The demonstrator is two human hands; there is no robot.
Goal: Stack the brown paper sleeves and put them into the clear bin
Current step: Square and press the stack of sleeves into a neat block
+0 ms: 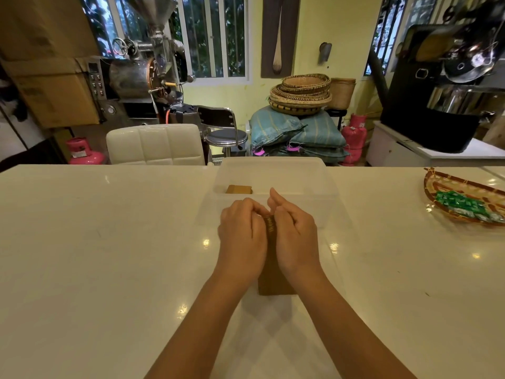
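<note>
Nearest the camera, two bare forearms reach forward over a glossy white counter [109, 255]. The left hand [241, 242] and the right hand [296, 236] press in from either side on a stack of brown paper sleeves [273, 272], which stands on edge on the counter between the palms. Both hands are clasped around the stack, fingers curled over its top, so only a narrow strip of its upper edge and its near end show. Dark print runs along that upper edge, too small and blurred to read.

Just beyond the fingertips sits the clear bin [276, 173], open at the top, its near wall close to the hands. Inside, against the left part of the bin, lies a smaller pile of brown sleeves [239, 189]; the rest of the bin floor is bare.

To the left of the hands the counter lies open as far as its far edge. To the right it is open up to a woven tray [437, 190] near the right edge, which holds green wrapped packets [461, 203]; their print cannot be read.

Behind the counter stand a white padded chair back [155, 144], a black stool [224, 132], a coffee roaster [142, 75], piled sacks [297, 132] topped with woven baskets [300, 94], and pink gas cylinders [84, 151].
</note>
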